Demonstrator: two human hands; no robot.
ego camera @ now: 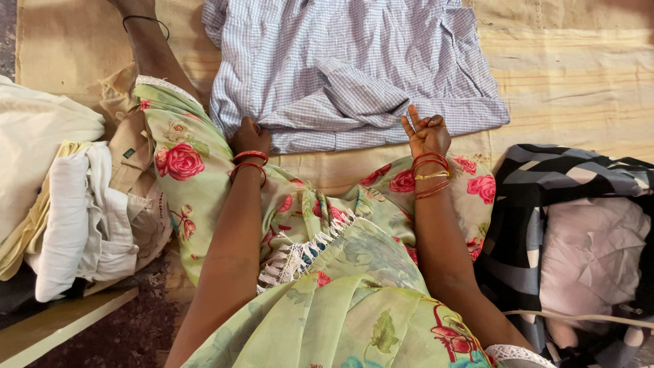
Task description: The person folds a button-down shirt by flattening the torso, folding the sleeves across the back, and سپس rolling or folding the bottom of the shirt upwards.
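Note:
A light blue checked shirt [354, 68] lies spread on a tan mat [565, 82] in front of me. My left hand [249, 136] grips the shirt's near edge at the left, fingers closed on the cloth. At the near edge on the right, my right hand [426, 133] pinches the fabric, with one finger sticking up. Both wrists wear red bangles. My lap is covered by green cloth with red roses [327, 259].
A heap of white and cream clothes [61, 197] sits at my left. A black-and-grey striped cloth [545, 184] and a pale pink cloth [593, 245] lie at my right. My bare leg with a black anklet [146, 27] reaches onto the mat.

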